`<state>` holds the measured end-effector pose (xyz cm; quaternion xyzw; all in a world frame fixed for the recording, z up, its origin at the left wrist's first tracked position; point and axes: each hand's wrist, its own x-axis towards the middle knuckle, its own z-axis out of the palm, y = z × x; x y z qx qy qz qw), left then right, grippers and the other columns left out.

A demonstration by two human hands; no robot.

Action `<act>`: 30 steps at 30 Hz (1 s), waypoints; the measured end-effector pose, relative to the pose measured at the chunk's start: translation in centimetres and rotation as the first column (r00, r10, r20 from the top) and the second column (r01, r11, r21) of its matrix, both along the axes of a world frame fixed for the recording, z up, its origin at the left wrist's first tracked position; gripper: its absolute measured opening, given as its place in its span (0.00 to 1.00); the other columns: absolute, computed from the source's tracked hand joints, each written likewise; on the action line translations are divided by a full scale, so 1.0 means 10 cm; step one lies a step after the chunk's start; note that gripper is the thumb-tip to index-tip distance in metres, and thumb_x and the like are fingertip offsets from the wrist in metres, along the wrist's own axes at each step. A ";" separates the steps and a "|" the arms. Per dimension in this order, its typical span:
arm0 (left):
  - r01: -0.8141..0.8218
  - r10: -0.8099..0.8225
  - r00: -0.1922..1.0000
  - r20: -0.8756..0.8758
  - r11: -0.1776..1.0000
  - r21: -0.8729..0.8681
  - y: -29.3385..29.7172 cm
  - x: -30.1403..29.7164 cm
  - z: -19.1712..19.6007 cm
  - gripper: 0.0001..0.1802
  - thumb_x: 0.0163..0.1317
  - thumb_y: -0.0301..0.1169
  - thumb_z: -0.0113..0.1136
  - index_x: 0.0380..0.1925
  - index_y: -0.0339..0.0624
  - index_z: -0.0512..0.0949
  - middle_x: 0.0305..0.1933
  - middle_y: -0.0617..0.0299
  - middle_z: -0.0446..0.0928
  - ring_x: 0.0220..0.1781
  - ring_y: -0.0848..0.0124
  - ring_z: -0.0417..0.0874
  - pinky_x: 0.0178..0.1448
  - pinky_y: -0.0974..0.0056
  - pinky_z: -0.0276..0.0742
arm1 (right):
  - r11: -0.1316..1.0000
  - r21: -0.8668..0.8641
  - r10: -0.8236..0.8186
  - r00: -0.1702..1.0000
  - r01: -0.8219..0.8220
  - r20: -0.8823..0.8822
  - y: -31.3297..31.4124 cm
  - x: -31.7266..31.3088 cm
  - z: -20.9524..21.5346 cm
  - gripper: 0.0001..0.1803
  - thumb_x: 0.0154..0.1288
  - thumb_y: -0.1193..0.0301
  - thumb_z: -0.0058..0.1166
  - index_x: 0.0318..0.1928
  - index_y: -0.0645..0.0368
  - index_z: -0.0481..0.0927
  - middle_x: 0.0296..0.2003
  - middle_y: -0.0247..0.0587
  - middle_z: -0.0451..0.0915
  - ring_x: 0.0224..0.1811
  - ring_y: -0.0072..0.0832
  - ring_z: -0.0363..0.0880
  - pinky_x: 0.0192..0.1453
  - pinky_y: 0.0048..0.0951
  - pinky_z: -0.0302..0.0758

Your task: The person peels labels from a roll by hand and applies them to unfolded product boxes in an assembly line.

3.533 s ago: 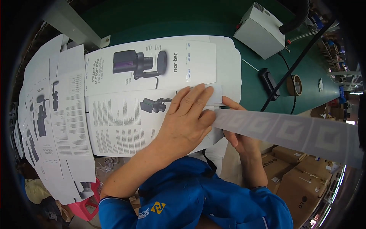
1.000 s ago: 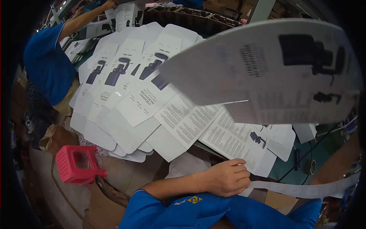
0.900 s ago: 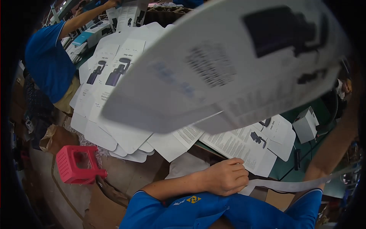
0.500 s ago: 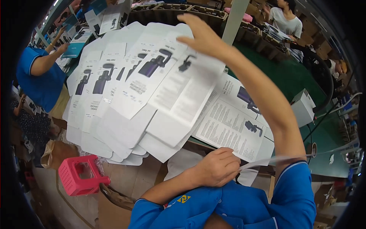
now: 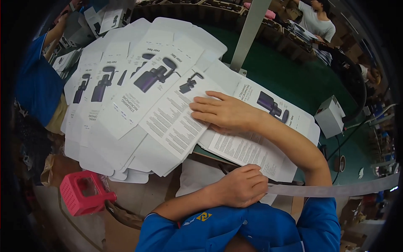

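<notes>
My left hand [image 5: 242, 185] is closed in front of my chest, at the near edge of the table. It grips the end of a whitish translucent strip [image 5: 336, 190] that stretches off to the right. My right hand [image 5: 224, 112] lies open and flat, fingers together and pointing left, on a printed flat carton [image 5: 172, 122]. That carton lies at the right of a large fanned pile of white unfolded cartons [image 5: 100, 147] with microphone pictures. Under my right forearm is a second stack of printed flat cartons [image 5: 247, 149], partly hidden by the arm.
A pink plastic stool [image 5: 79, 195] stands on the floor at the lower left. A metal post [image 5: 249, 38] rises behind the cartons. On the green table [image 5: 306, 71] at right sit a small white box [image 5: 330, 115] and a tape roll [image 5: 342, 163]. Other people work left and far right.
My right hand has come down from the far side of the pile toward me and now rests on the carton. The strip shows broader; my left hand has hardly moved.
</notes>
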<state>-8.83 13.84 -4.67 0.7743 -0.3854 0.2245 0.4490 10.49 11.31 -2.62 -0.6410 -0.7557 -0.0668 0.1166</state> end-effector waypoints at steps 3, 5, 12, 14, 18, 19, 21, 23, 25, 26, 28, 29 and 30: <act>-0.048 0.047 0.999 0.011 0.999 0.020 -0.12 0.01 -0.13 0.07 0.52 0.26 0.66 0.29 0.38 0.77 0.43 0.55 0.82 0.45 0.61 0.83 0.63 0.53 0.76 | 0.986 0.128 0.094 0.990 -0.107 0.105 0.19 0.20 -0.11 0.21 0.61 0.72 0.58 0.56 0.58 0.75 0.64 0.45 0.73 0.67 0.39 0.72 0.73 0.47 0.67; -0.056 0.056 0.998 0.021 0.998 0.029 -0.25 0.01 -0.25 0.07 0.52 0.26 0.65 0.29 0.38 0.77 0.43 0.55 0.82 0.45 0.60 0.84 0.63 0.53 0.76 | 0.980 0.179 0.073 0.992 -0.092 0.106 0.25 0.34 -0.24 0.20 0.62 0.73 0.58 0.56 0.56 0.76 0.64 0.44 0.74 0.66 0.38 0.73 0.72 0.44 0.68; -0.246 0.243 0.968 -0.064 0.969 -0.037 -0.26 0.13 -0.07 0.03 0.54 0.24 0.60 0.28 0.36 0.77 0.38 0.52 0.82 0.39 0.53 0.83 0.58 0.50 0.78 | 0.983 0.182 -0.025 0.998 0.036 -0.063 -0.04 0.33 -0.14 0.21 0.66 0.70 0.60 0.59 0.52 0.77 0.66 0.43 0.73 0.68 0.43 0.72 0.72 0.42 0.68; -0.364 0.359 0.931 -0.062 0.923 -0.121 -0.24 0.23 -0.06 0.04 0.59 0.26 0.59 0.30 0.36 0.79 0.35 0.52 0.81 0.38 0.52 0.81 0.54 0.50 0.77 | 0.968 0.174 -0.117 0.938 0.182 -0.326 -0.40 0.14 -0.11 0.20 0.68 0.70 0.59 0.59 0.53 0.79 0.63 0.43 0.76 0.66 0.41 0.74 0.70 0.41 0.70; -0.420 0.319 0.871 -0.374 0.877 -0.232 -0.32 0.44 0.06 0.09 0.67 0.29 0.56 0.27 0.36 0.76 0.28 0.51 0.76 0.33 0.48 0.76 0.40 0.50 0.70 | 0.829 -0.102 -0.199 0.120 0.550 -0.973 -1.58 -0.35 0.06 0.19 0.75 0.66 0.51 0.59 0.64 0.79 0.53 0.47 0.83 0.57 0.31 0.80 0.63 0.33 0.75; -0.410 0.278 0.837 -0.470 0.889 -0.204 -0.34 0.50 0.04 0.13 0.69 0.30 0.56 0.26 0.35 0.73 0.26 0.52 0.70 0.29 0.52 0.73 0.37 0.54 0.67 | 0.804 -0.042 -0.085 0.044 0.593 -0.995 -1.83 -0.48 -0.02 0.20 0.76 0.65 0.50 0.59 0.65 0.79 0.52 0.46 0.83 0.55 0.30 0.81 0.61 0.31 0.76; -0.365 0.203 0.873 -0.443 0.874 -0.320 -0.52 0.62 0.01 0.15 0.70 0.30 0.56 0.24 0.34 0.71 0.26 0.53 0.68 0.28 0.59 0.71 0.34 0.59 0.65 | 0.727 0.024 0.061 -0.030 0.686 -0.998 -2.18 -0.75 -0.22 0.19 0.75 0.68 0.51 0.60 0.66 0.78 0.52 0.45 0.82 0.53 0.28 0.81 0.59 0.29 0.78; -0.292 0.143 0.890 -0.433 0.908 -0.300 -0.69 0.68 -0.06 0.16 0.71 0.30 0.56 0.24 0.33 0.71 0.29 0.55 0.68 0.29 0.63 0.70 0.33 0.61 0.64 | 0.601 -0.017 0.101 -0.097 0.799 -0.990 -2.25 -1.10 -0.25 0.19 0.68 0.77 0.59 0.58 0.67 0.78 0.51 0.41 0.82 0.51 0.24 0.81 0.57 0.25 0.77; -0.230 0.088 0.896 -0.435 0.930 -0.287 -0.92 0.68 0.00 0.12 0.68 0.28 0.59 0.26 0.34 0.73 0.30 0.55 0.70 0.29 0.64 0.71 0.34 0.61 0.66 | 0.503 -0.055 0.153 -0.152 0.862 -0.977 -2.41 -1.29 -0.42 0.16 0.68 0.76 0.61 0.55 0.66 0.80 0.49 0.38 0.83 0.50 0.20 0.79 0.54 0.22 0.76; -0.205 0.065 0.895 -0.441 0.939 -0.278 -1.02 0.67 0.04 0.12 0.68 0.28 0.59 0.26 0.34 0.73 0.30 0.55 0.70 0.29 0.64 0.71 0.34 0.61 0.66 | 0.452 -0.038 0.200 -0.143 0.891 -0.969 -2.48 -1.36 -0.51 0.15 0.69 0.75 0.61 0.54 0.66 0.81 0.48 0.38 0.83 0.49 0.19 0.78 0.52 0.21 0.75; -0.203 0.110 0.931 -0.348 0.949 -0.243 -1.17 0.68 0.13 0.07 0.63 0.26 0.62 0.29 0.35 0.75 0.33 0.57 0.71 0.30 0.65 0.72 0.36 0.62 0.70 | 0.337 0.020 0.180 -0.043 0.941 -0.983 -2.54 -1.48 -0.52 0.13 0.69 0.74 0.62 0.51 0.66 0.82 0.41 0.34 0.83 0.44 0.16 0.78 0.48 0.20 0.75; -0.256 0.163 0.923 -0.349 0.936 -0.240 -1.25 0.66 0.22 0.05 0.59 0.24 0.64 0.34 0.37 0.79 0.36 0.56 0.78 0.33 0.65 0.77 0.39 0.63 0.74 | 0.261 0.055 0.174 0.009 0.964 -0.985 -2.54 -1.54 -0.50 0.13 0.69 0.74 0.62 0.51 0.66 0.82 0.38 0.33 0.83 0.41 0.16 0.78 0.46 0.19 0.74; -0.247 0.158 0.924 -0.347 0.941 -0.230 -1.29 0.67 0.26 0.05 0.59 0.24 0.64 0.34 0.37 0.79 0.36 0.56 0.78 0.33 0.65 0.77 0.39 0.63 0.74 | 0.231 0.034 0.163 -0.004 0.972 -0.987 -2.58 -1.56 -0.48 0.11 0.68 0.75 0.62 0.49 0.66 0.82 0.37 0.34 0.84 0.38 0.16 0.78 0.44 0.19 0.74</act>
